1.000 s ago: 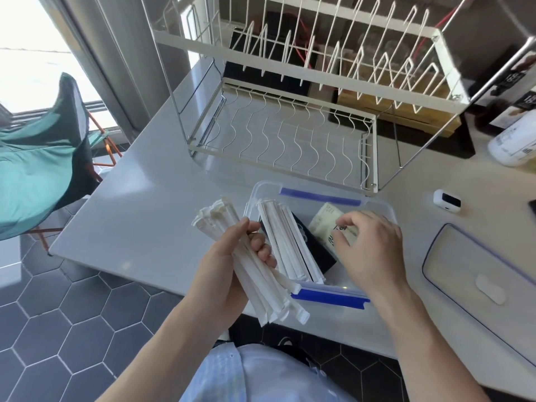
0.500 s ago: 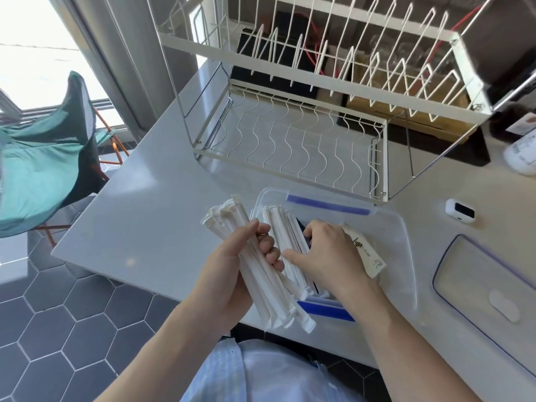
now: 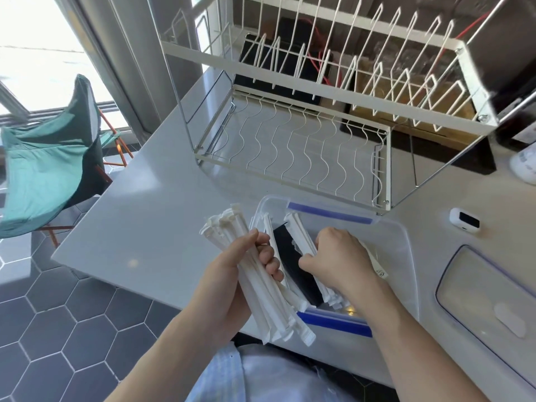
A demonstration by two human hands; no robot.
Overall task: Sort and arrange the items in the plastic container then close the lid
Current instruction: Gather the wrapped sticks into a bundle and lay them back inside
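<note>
Since a moment ago the right hand (image 3: 339, 261) has dug deeper into the plastic container (image 3: 404, 256), fingers curled around white paper-wrapped sticks (image 3: 303, 242) beside a black packet (image 3: 293, 262). At the counter's (image 3: 162, 216) near edge, the left hand (image 3: 232, 274) grips a bundle of wrapped sticks (image 3: 261, 288). Rightward lies the lid (image 3: 490, 303); farther back stands the wire dish rack (image 3: 304, 140).

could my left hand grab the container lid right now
Probably not. The left hand is full, gripping a bundle of white wrapped sticks, and the lid lies beyond the right hand and container.
</note>
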